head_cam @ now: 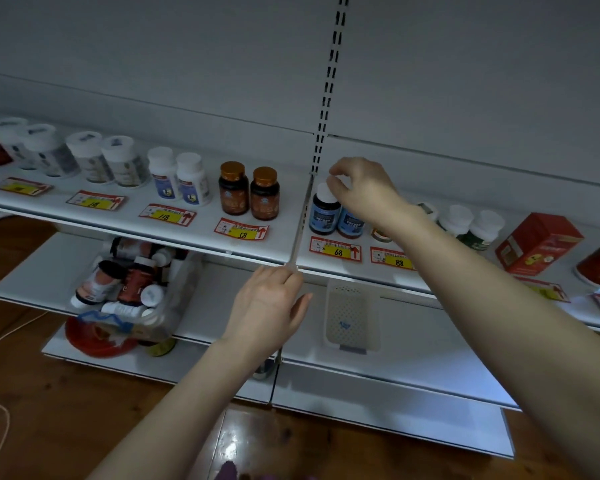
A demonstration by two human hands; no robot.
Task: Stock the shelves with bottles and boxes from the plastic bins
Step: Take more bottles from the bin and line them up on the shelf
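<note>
The right grip [364, 195] (the person's bare right hand) is reaching over the upper shelf [284, 237] and curling its fingers down onto the top of a blue-labelled bottle [351, 221], pinching it at the cap, which the hand is hiding. This bottle is standing upright on the shelf, just right of the slotted upright post, touching a matching bottle [324, 211] on its left. Both are showing dark bodies with a bright blue label, and the matching one is wearing a plain white cap. They are sitting directly behind a red-and-yellow price tag [336, 250] reading 68.

The left grip [267, 306] is lying lower, back of the hand up, with relaxed fingers resting on the front edge of the same shelf where two shelf sections are meeting; it is holding nothing.

Left of the post, two brown bottles [234, 194] with coppery caps are standing side by side, and further left white-capped bottles are lining the shelf in pairs. To the right, a red box [537, 244] is sitting tilted (partly past the forearm).

On the lower shelf, a clear plastic bin [184, 282] is holding a jumble of bottles lying at all angles, and a pale perforated bin [354, 313] is lying well apart to its right.
</note>
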